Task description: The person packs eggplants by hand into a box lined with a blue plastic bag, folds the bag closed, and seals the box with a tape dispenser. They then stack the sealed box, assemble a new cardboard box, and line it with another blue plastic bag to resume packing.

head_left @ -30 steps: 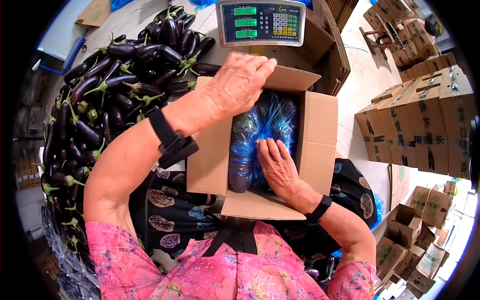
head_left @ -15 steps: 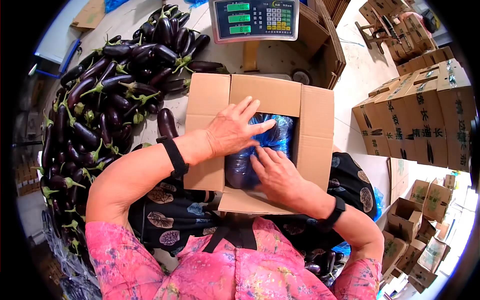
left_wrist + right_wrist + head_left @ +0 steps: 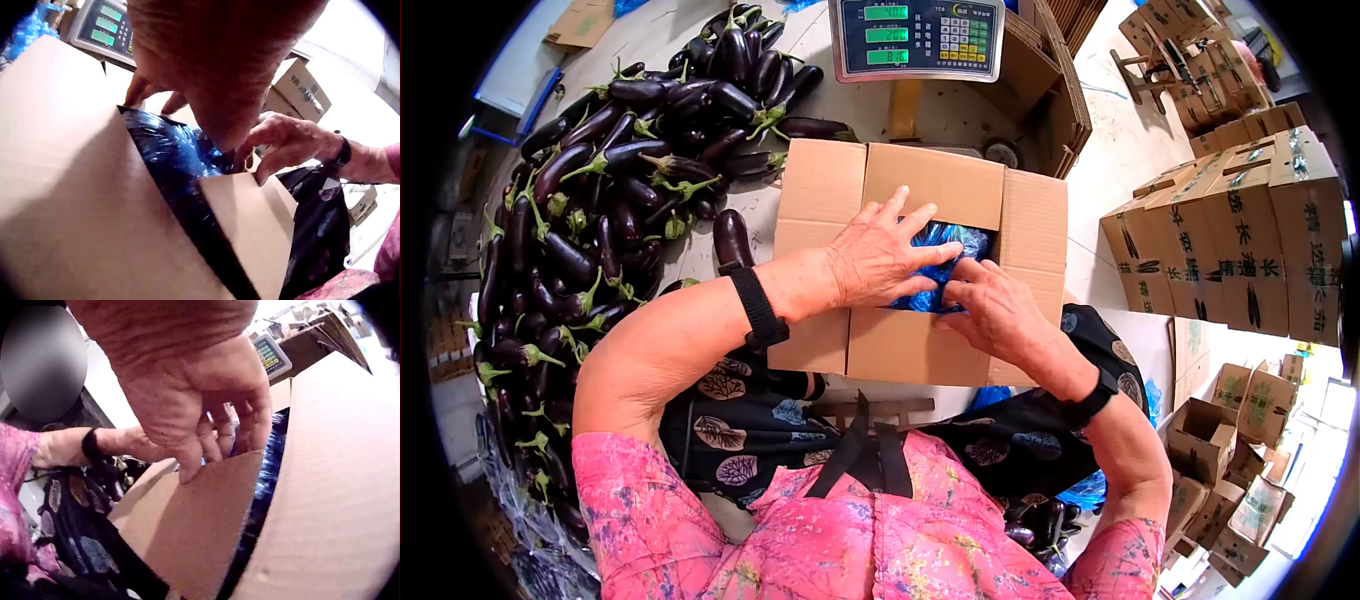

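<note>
An open cardboard box point(image 3: 1045, 230) sits in front of the person's lap. Through the gap between its flaps shows a shiny blue plastic bag point(image 3: 972, 242). The left hand point(image 3: 870, 252) rests spread over the far flap point(image 3: 935, 180), its fingers mostly straight and its thumb reaching across the gap. At the near flap point(image 3: 900, 350), the right hand point(image 3: 1005, 312) holds the free edge. In the right wrist view its thumb lies on the outer face of that flap, while the fingers curl over the edge toward the bag. Both side flaps lie folded outward.
A large heap of eggplants point(image 3: 615, 185) covers the floor to the left. Beyond the box stands a digital scale point(image 3: 915, 40), with upright cardboard point(image 3: 1040, 110) beside it. Printed cartons point(image 3: 1230, 245) are stacked at the right, above scattered boxes point(image 3: 1200, 440).
The far flap was folded inward under the left hand, which came down from the far edge. Then the right hand brought the near flap up and inward, covering more of the blue bag.
</note>
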{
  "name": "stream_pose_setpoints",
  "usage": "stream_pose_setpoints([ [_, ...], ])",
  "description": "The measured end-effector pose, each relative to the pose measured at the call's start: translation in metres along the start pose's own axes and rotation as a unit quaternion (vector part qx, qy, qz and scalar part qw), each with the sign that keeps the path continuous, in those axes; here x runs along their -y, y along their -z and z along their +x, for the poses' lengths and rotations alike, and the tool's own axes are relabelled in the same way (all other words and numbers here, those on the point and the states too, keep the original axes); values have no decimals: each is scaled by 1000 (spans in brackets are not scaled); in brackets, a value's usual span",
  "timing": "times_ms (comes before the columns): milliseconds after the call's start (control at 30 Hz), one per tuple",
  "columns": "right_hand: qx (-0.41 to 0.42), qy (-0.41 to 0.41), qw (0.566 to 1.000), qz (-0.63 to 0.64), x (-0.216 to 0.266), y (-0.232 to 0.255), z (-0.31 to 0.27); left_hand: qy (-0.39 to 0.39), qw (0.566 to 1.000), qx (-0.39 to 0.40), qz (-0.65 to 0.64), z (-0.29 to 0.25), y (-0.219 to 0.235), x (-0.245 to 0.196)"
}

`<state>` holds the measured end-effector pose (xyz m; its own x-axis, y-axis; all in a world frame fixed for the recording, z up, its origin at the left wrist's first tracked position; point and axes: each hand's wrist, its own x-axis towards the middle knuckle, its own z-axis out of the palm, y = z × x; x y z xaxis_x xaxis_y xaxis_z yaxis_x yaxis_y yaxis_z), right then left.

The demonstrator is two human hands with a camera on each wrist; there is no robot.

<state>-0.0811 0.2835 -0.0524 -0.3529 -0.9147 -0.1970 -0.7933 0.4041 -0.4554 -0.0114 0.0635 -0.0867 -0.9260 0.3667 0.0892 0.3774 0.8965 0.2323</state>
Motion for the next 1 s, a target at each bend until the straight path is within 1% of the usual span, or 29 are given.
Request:
stream_pose_setpoints([
  [100,-48,-12,998,-29,13,-9,6,3,999,47,2,-5,8,-7],
  [133,-22,-42,998,-37,11,-14,6,5,998,60,4,-6,10,-8],
  [233,-137,-44,983,-114,14,-6,-10,5,999,38,-6,-8,-1,-8],
  [267,-173,-91,971,-134,8,2,-19,9,999,46,-10,-8,-3,-8],
  [300,-220,-178,951,-126,-4,4,-26,11,998,54,-16,-9,-2,-8],
  [367,-328,-259,904,-94,-63,-10,-45,14,998,59,-25,-10,-2,-8],
  [400,-277,-294,915,14,-63,-2,-52,14,998,59,-29,-10,-2,-8],
  [433,-225,-326,910,121,-58,9,-59,11,998,58,-31,-8,-1,-7],
  [467,-168,-350,893,226,-52,21,-65,11,998,60,-33,-6,0,-5],
  [500,-239,-236,859,385,-30,23,-65,15,997,64,-37,-6,1,-5],
  [533,-187,-206,910,308,3,36,-61,18,996,72,-43,-8,0,-7],
  [567,-169,-162,944,233,17,28,-59,20,996,70,-50,-11,-1,-8],
  [600,-158,-115,968,155,31,20,-57,17,996,66,-54,-12,-3,-6],
  [633,-173,-50,981,75,24,-5,-55,19,997,56,-57,-10,-3,-5],
  [700,-111,-21,993,-44,27,-32,-53,10,996,57,-70,-9,-2,-3],
  [733,-110,-34,993,-14,20,-38,-50,7,995,64,-73,-10,-2,0],
  [767,-138,-22,990,-1,16,-44,-48,3,995,70,-74,-9,-1,4],
  [800,-142,-28,989,-26,14,-51,-48,0,991,101,-92,-7,10,11],
  [833,-146,-37,987,-51,13,-55,-48,-3,993,64,-100,-7,18,27],
  [867,-163,-56,984,-37,14,-56,-48,-3,994,28,-110,-10,25,44],
  [900,-179,-73,981,-20,16,-58,-45,72,993,-70,-62,-13,38,57],
  [933,-196,-91,976,-1,19,-61,-43,144,976,-164,-11,-17,48,73],
  [967,-214,-98,972,17,21,-65,-37,194,961,-195,6,-28,47,100],
  [1000,-232,-103,967,35,22,-70,-32,285,943,-133,-105,-37,54,112],
])
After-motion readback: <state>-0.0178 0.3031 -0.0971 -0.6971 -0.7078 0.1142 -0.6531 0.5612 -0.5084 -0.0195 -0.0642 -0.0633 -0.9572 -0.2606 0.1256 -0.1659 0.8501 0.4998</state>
